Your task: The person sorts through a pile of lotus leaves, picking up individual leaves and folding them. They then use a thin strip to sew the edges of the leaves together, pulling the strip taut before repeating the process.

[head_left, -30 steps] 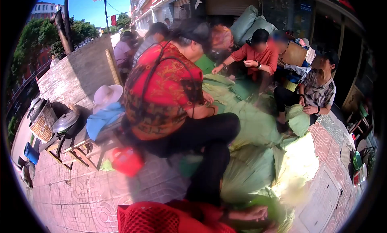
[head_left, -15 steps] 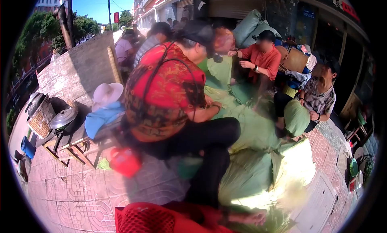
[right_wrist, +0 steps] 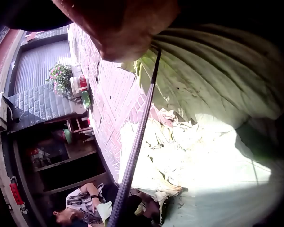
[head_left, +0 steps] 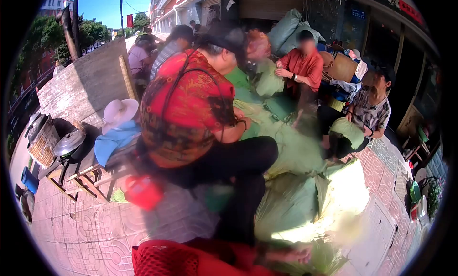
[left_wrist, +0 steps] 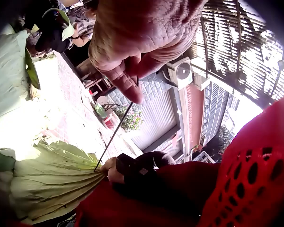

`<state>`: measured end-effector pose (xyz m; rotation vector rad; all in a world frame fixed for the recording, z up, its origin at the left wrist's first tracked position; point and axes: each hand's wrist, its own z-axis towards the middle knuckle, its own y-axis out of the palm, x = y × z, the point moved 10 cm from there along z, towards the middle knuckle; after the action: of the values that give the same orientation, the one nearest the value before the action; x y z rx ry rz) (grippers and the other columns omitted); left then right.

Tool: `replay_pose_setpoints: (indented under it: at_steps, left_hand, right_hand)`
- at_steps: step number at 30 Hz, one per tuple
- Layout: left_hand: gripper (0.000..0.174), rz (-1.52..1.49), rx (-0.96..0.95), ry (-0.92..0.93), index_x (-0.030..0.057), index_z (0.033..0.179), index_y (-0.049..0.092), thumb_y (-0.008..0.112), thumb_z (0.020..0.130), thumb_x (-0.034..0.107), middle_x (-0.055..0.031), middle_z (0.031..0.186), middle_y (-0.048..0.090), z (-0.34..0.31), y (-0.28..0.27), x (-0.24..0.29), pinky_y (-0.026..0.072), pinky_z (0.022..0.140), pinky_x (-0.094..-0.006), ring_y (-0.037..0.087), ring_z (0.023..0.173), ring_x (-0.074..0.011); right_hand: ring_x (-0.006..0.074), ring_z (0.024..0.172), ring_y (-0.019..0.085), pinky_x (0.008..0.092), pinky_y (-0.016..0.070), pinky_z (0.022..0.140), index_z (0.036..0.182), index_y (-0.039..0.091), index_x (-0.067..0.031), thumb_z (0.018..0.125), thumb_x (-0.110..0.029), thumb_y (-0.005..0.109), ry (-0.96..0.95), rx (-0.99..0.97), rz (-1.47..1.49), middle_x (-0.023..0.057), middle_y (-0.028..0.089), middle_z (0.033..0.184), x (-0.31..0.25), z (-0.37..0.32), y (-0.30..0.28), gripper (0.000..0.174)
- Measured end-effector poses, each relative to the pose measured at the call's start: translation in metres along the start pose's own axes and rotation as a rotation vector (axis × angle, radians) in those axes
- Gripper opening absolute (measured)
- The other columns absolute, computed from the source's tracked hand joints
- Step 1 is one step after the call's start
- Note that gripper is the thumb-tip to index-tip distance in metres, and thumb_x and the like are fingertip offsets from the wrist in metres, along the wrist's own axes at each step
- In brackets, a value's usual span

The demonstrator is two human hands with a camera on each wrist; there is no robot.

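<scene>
In the left wrist view my left hand (left_wrist: 144,35) is raised, its thumb and fingers pinching a thin dark cord (left_wrist: 114,134). The cord runs taut down to the gathered end of a large pleated green leaf bundle (left_wrist: 49,182), which my right hand (left_wrist: 115,174) grips. The right wrist view shows my right hand (right_wrist: 125,28) close up at the leaf's narrow end, with the woven cord (right_wrist: 137,137) leading away from it and the leaf (right_wrist: 213,75) fanning out beyond. In the head view, the fanned leaf (head_left: 329,259) is low at the bottom edge, beside a blurred hand.
Large leaf piles (head_left: 291,199) cover the pavement ahead. A person in a red patterned shirt (head_left: 186,109) sits close on the left. Further back are a person in an orange-red shirt (head_left: 303,68) and another in a patterned shirt (head_left: 372,111). A bench (head_left: 90,175) holds pots and a hat.
The leaf beside my hand now shows fanned out at the bottom edge. The orange-red-shirted person's hands have come together at a leaf bundle; the patterned-shirted person's leaf is lower. The head view has shifted slightly.
</scene>
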<state>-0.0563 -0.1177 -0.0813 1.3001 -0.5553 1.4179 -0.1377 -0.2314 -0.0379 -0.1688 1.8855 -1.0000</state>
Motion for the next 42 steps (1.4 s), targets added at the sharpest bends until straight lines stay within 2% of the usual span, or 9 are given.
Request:
replay_pose_setpoints:
  at_steps: [1, 11, 17, 18, 20, 24, 27, 28, 42]
  left_hand:
    - [0.023, -0.013, 0.094, -0.014, 0.0052, 0.087, 0.039, 0.046, 0.093, 0.027, -0.0114, 0.094, 0.055, 0.000, -0.004, 0.017, 0.0499, 0.062, -0.0274, 0.061, 0.080, -0.0162]
    - [0.015, 0.036, 0.303, -0.135, 0.0033, 0.088, 0.043, 0.046, 0.093, 0.017, -0.0106, 0.089, 0.058, -0.004, -0.044, 0.003, 0.0530, 0.058, -0.0288, 0.063, 0.079, -0.0190]
    - [0.011, 0.253, 0.396, -0.186, 0.0034, 0.086, 0.043, 0.045, 0.091, 0.013, -0.0086, 0.081, 0.059, -0.022, -0.080, -0.031, 0.0484, 0.050, -0.0258, 0.062, 0.069, -0.0156]
    - [0.011, 0.347, 0.424, -0.231, 0.0037, 0.086, 0.044, 0.045, 0.091, 0.013, -0.0079, 0.080, 0.059, -0.028, -0.085, -0.037, 0.0472, 0.049, -0.0254, 0.060, 0.067, -0.0148]
    - [0.013, 0.411, 0.446, -0.266, 0.0040, 0.087, 0.045, 0.046, 0.091, 0.016, -0.0065, 0.077, 0.058, -0.038, -0.089, -0.041, 0.0459, 0.049, -0.0249, 0.058, 0.064, -0.0135]
    - [0.025, 0.299, 0.410, -0.227, 0.0044, 0.091, 0.047, 0.047, 0.092, 0.029, -0.0035, 0.072, 0.054, -0.051, -0.083, -0.042, 0.0455, 0.051, -0.0245, 0.054, 0.063, -0.0114]
    - [0.029, 0.380, 0.387, -0.233, 0.0048, 0.093, 0.048, 0.048, 0.093, 0.034, -0.0033, 0.073, 0.055, -0.055, -0.084, -0.043, 0.0461, 0.052, -0.0242, 0.054, 0.065, -0.0115]
    - [0.014, 0.236, 0.479, -0.169, 0.0112, 0.079, 0.048, 0.055, 0.088, 0.019, 0.0043, 0.063, 0.043, -0.055, -0.085, -0.041, 0.0338, 0.046, -0.0252, 0.041, 0.056, -0.0060]
    - [0.015, 0.210, 0.483, -0.252, 0.0105, 0.081, 0.056, 0.058, 0.088, 0.023, 0.0042, 0.063, 0.049, -0.057, -0.086, -0.036, 0.0352, 0.045, -0.0235, 0.044, 0.053, -0.0055]
  right_hand:
    - [0.0235, 0.123, 0.043, 0.0365, 0.0306, 0.106, 0.141, 0.032, -0.0154, 0.097, -0.030, 0.038, -0.001, -0.007, -0.004, 0.0113, 0.038, 0.141, -0.001, -0.001, -0.003, 0.046]
    - [0.0237, 0.122, 0.045, 0.0371, 0.0305, 0.106, 0.141, 0.033, -0.0182, 0.097, -0.031, 0.039, -0.151, -0.253, -0.297, 0.0109, 0.039, 0.141, -0.072, -0.010, -0.012, 0.047]
    - [0.0238, 0.122, 0.045, 0.0375, 0.0303, 0.106, 0.141, 0.034, -0.0198, 0.096, -0.032, 0.040, -0.402, -0.670, -1.002, 0.0107, 0.040, 0.141, -0.159, -0.047, 0.042, 0.047]
    - [0.0208, 0.132, 0.034, 0.0347, 0.0218, 0.112, 0.143, 0.029, -0.0238, 0.095, -0.042, 0.037, -0.191, -0.737, -0.602, 0.0172, 0.031, 0.145, -0.133, -0.043, 0.053, 0.053]
    - [0.0208, 0.131, 0.034, 0.0347, 0.0224, 0.112, 0.143, 0.029, -0.0230, 0.095, -0.041, 0.037, -0.333, -0.449, -0.218, 0.0165, 0.031, 0.144, -0.078, -0.016, 0.084, 0.052]
    - [0.0208, 0.131, 0.035, 0.0346, 0.0236, 0.110, 0.143, 0.029, -0.0215, 0.095, -0.040, 0.037, -0.545, -0.217, -0.122, 0.0152, 0.032, 0.144, -0.034, 0.000, 0.105, 0.051]
    - [0.0208, 0.130, 0.035, 0.0345, 0.0244, 0.110, 0.142, 0.030, -0.0203, 0.095, -0.039, 0.037, -0.582, -0.181, -0.114, 0.0142, 0.032, 0.143, -0.025, 0.005, 0.108, 0.051]
    - [0.0208, 0.130, 0.035, 0.0345, 0.0247, 0.109, 0.142, 0.030, -0.0199, 0.096, -0.038, 0.037, -0.590, -0.174, -0.106, 0.0139, 0.032, 0.143, -0.023, 0.005, 0.109, 0.050]
    - [0.0207, 0.127, 0.036, 0.0341, 0.0288, 0.105, 0.140, 0.032, -0.0144, 0.097, -0.033, 0.036, -0.723, -0.084, -0.125, 0.0093, 0.034, 0.141, -0.012, 0.006, 0.115, 0.047]
